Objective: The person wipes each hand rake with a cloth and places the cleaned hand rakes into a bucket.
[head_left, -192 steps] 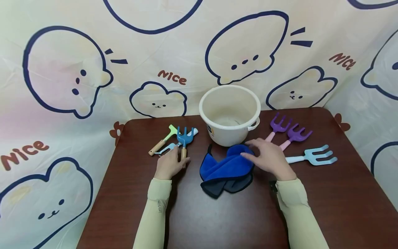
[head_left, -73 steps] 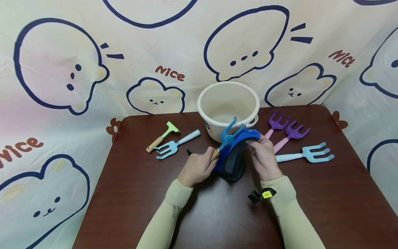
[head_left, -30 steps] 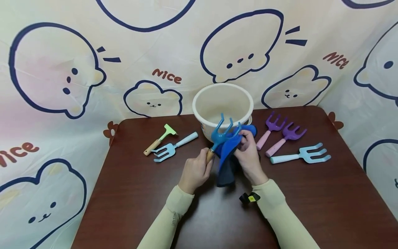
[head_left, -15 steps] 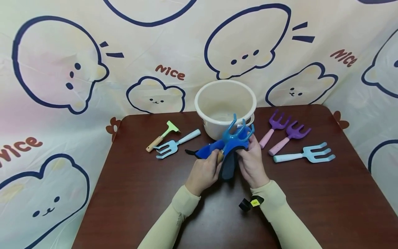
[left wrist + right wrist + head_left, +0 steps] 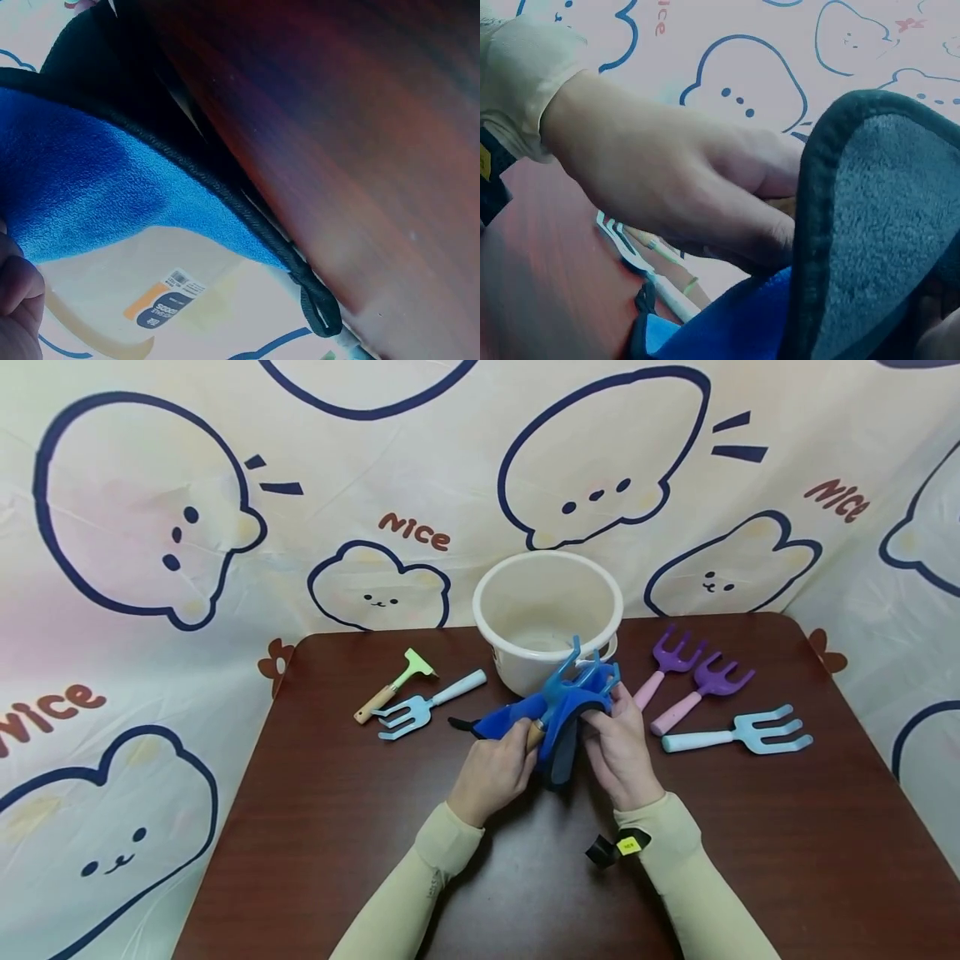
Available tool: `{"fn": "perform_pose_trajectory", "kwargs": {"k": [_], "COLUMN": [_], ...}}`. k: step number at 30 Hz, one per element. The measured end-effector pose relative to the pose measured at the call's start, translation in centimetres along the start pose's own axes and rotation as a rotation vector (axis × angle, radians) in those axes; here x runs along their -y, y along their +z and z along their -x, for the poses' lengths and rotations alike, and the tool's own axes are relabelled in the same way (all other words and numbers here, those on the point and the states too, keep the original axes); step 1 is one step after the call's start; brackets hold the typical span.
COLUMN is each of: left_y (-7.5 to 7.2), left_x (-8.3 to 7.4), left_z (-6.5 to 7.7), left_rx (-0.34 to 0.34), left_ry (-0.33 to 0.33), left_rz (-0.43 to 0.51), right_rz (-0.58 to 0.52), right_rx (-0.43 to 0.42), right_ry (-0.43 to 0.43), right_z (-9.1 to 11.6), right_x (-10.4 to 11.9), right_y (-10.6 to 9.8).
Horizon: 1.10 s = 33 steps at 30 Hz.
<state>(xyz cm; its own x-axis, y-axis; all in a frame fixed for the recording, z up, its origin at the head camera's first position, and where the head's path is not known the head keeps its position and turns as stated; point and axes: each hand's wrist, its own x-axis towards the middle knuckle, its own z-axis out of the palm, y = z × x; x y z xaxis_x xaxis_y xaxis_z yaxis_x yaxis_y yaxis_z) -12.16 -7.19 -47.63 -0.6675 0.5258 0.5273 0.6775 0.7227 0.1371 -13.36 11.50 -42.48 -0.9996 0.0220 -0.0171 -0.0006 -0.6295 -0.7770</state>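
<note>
In the head view my left hand point(image 5: 492, 774) grips the wooden handle of a blue hand fork point(image 5: 557, 687), its tines pointing up and away. The fork head lies against a cloth point(image 5: 510, 717), blue on one face and dark grey on the other, with a black border. My right hand point(image 5: 621, 750) pinches the cloth's right side, beside the tines. In the left wrist view the blue face and black hanging loop of the cloth point(image 5: 112, 180) show up close. The right wrist view has the left hand point(image 5: 675, 165) behind the cloth's grey fold point(image 5: 892, 225); part of the handle is hidden.
Just behind the hands stands a white bucket point(image 5: 517, 647). To the left lie a light-blue fork point(image 5: 414, 714) and a green wooden-handled rake point(image 5: 405, 675). Purple forks point(image 5: 716, 679) and another light-blue fork point(image 5: 765, 731) lie to the right on the brown table point(image 5: 795, 852).
Earlier the left hand reached to the fork on the table and the right to the cloth lying flat. Both were lifted and brought together; lately the cloth's folds and the right hand have shifted slightly.
</note>
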Motion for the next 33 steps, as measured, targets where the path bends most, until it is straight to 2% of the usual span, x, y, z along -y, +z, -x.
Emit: {"fn": "perform_pose_trajectory", "kwargs": {"k": [3, 7, 11, 16, 22, 28, 30, 33], "left_y": [0.0, 0.0, 0.0, 0.1, 0.0, -0.5, -0.6, -0.7], "left_x": [0.0, 0.2, 0.5, 0.7, 1.0, 1.3, 1.5, 1.6], "left_z": [0.0, 0.1, 0.1, 0.1, 0.2, 0.0, 0.0, 0.1], "left_rx": [0.003, -0.008, -0.030, -0.038, -0.001, 0.022, 0.036, 0.059], "left_ry": [-0.001, 0.015, 0.050, 0.061, 0.074, 0.097, 0.113, 0.139], "left_rz": [-0.003, -0.009, -0.028, -0.065, -0.102, -0.067, -0.054, -0.053], "right_rz": [-0.009, -0.099, -0.162, -0.087, -0.030, 0.029, 0.079, 0.174], "right_rx": [-0.015, -0.022, -0.015, -0.083, -0.193, -0.205, -0.245, -0.365], "right_ry": [-0.035, -0.099, -0.120, -0.083, 0.000, 0.042, 0.031, -0.068], "right_z": [-0.1, -0.4, -0.7, -1.2, -1.6, -1.8, -1.9, -2.1], "right_x": [0.1, 0.6, 1.5, 2.1, 2.6, 3.0, 3.0, 3.3], "right_y": [-0.1, -0.6, -1.3, -2.0, -2.6, -3.1, -3.3, -3.7]}}
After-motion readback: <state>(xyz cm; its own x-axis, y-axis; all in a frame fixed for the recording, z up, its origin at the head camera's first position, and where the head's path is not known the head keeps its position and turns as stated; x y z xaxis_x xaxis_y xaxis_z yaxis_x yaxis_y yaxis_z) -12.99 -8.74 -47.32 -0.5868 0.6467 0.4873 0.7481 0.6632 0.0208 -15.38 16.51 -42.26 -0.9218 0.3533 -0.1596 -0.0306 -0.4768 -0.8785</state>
